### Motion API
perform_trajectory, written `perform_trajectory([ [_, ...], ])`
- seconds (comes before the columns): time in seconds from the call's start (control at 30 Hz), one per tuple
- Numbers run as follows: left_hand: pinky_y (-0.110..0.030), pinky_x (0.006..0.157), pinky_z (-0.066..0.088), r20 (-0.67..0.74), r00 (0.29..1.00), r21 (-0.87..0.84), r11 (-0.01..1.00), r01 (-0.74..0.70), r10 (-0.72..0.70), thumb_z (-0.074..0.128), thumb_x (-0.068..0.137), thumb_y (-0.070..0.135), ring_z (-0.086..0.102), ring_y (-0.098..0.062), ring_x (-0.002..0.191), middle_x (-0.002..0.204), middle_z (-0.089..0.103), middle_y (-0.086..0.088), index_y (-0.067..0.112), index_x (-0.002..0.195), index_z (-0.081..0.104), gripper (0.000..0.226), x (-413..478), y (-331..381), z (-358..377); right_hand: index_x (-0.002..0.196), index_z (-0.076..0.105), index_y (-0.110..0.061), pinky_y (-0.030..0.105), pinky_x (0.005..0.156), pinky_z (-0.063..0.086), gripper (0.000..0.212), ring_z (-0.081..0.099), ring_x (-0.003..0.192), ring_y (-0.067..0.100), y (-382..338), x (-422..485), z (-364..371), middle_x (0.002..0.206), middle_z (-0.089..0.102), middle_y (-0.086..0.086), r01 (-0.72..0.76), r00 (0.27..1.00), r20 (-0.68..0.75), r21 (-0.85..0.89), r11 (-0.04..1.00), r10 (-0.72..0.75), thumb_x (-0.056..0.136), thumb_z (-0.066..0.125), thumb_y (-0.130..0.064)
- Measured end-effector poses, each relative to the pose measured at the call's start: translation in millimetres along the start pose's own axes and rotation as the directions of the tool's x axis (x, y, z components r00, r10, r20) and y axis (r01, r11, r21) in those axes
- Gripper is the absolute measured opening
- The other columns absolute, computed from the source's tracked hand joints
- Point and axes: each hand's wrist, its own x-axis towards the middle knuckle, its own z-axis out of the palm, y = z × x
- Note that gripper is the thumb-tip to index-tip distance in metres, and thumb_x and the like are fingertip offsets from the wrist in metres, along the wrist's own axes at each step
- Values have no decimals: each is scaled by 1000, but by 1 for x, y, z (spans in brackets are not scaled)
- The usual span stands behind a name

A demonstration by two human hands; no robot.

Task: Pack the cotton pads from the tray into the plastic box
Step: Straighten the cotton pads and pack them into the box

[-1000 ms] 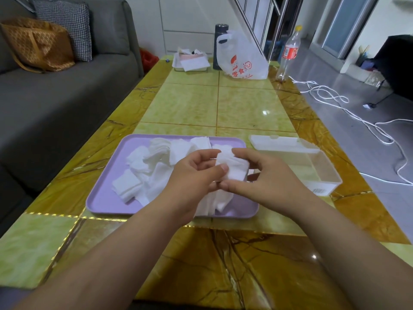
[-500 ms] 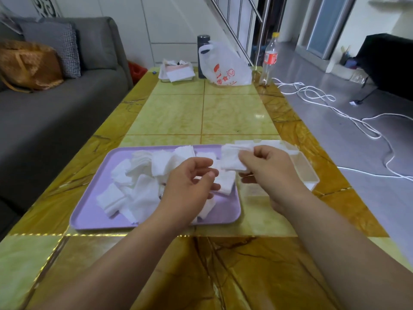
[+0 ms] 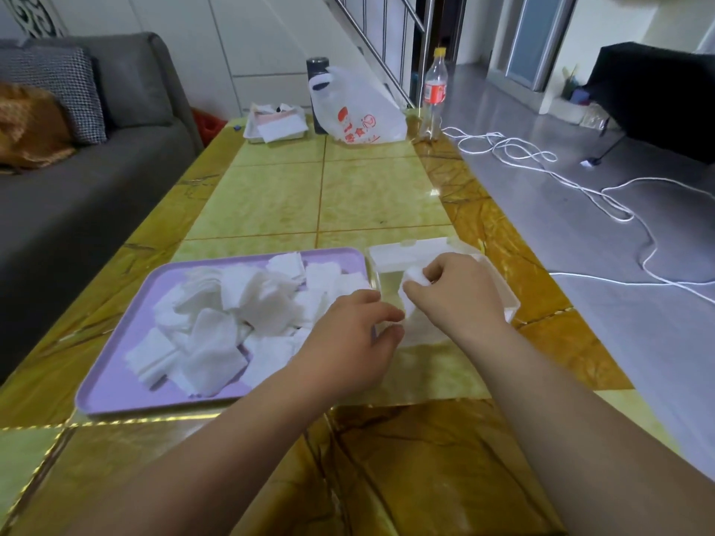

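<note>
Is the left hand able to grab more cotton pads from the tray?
Probably yes. The left hand hovers at the tray, and the cotton pads lie uncovered beside it. The right hand, pinching a pad over the plastic box, is out of the way.

One wide-angle view, worn on the person's head, faces forward and down along the yellow table (image 3: 348,195). The left hand (image 3: 348,334) and right hand (image 3: 456,292) sit close beneath the lens, forearms entering from the bottom edge; sofa (image 3: 96,187) at left, floor (image 3: 580,226) at right, stair rail (image 3: 387,40) far ahead
</note>
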Motion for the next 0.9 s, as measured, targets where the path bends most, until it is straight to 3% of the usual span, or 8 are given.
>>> perform_trajectory([
  [0.13,-41,107,49,-11,1000,-98,995,5,-6,60,90,33,56,-14,129,140,61,9,28,138,63,48,-15,-6,-7,82,59,-28,37,73,54,21,64,85,19,-8,-1,12,86,66,-10,-16,999,36,-37,999,17,84,67,-47],
  [0.3,-38,109,46,-17,999,-103,994,38,-40,58,92,23,57,-14,129,142,62,7,25,141,61,48,-12,-14,-7,48,55,-14,34,58,50,42,60,57,19,-15,-3,15,47,59,-3,49,994,94,35,998,-52,86,63,-31],
  [0.4,-35,113,41,-22,1000,-90,996,8,-10,56,96,19,51,-14,134,144,60,5,23,141,60,46,-8,-13,-6,55,65,-5,37,60,54,33,66,61,25,-15,-4,14,54,68,6,98,983,152,11,995,-98,83,60,-19],
  [0.53,-34,110,44,-25,999,-107,994,-25,22,58,94,18,53,-14,132,142,61,4,21,139,62,45,-6,-16,-8,61,68,-5,38,64,56,34,68,65,23,-12,-2,16,56,68,4,128,983,136,-6,992,-126,86,61,-26],
  [0.63,-33,100,50,-108,992,-99,993,-69,58,62,93,16,61,-12,118,130,67,6,21,130,68,37,-8,-27,-19,66,67,-8,42,64,57,37,67,69,25,-18,-3,14,62,68,2,133,989,80,-90,987,-126,90,58,-34],
  [0.7,-31,91,53,-177,984,-98,994,-50,33,65,94,14,65,-10,104,119,70,7,21,122,71,30,-15,-36,-31,73,68,-16,37,67,55,33,66,78,23,-27,-9,12,78,70,-2,170,985,1,-160,972,-173,93,56,-38],
  [0.77,-29,83,54,-245,970,-80,996,-31,11,67,93,11,65,-7,88,106,71,8,20,112,75,23,-25,-44,-47,76,69,-22,34,69,52,25,64,80,21,-42,-20,12,86,68,-4,254,964,-44,-116,960,-261,93,58,-38],
  [0.9,-27,75,53,-284,958,34,998,44,-33,69,91,18,58,1,67,89,68,14,24,102,77,15,-49,-57,-77,76,74,-19,25,66,49,15,64,70,11,-67,-48,27,73,71,-6,247,929,238,168,954,-282,89,68,-23],
])
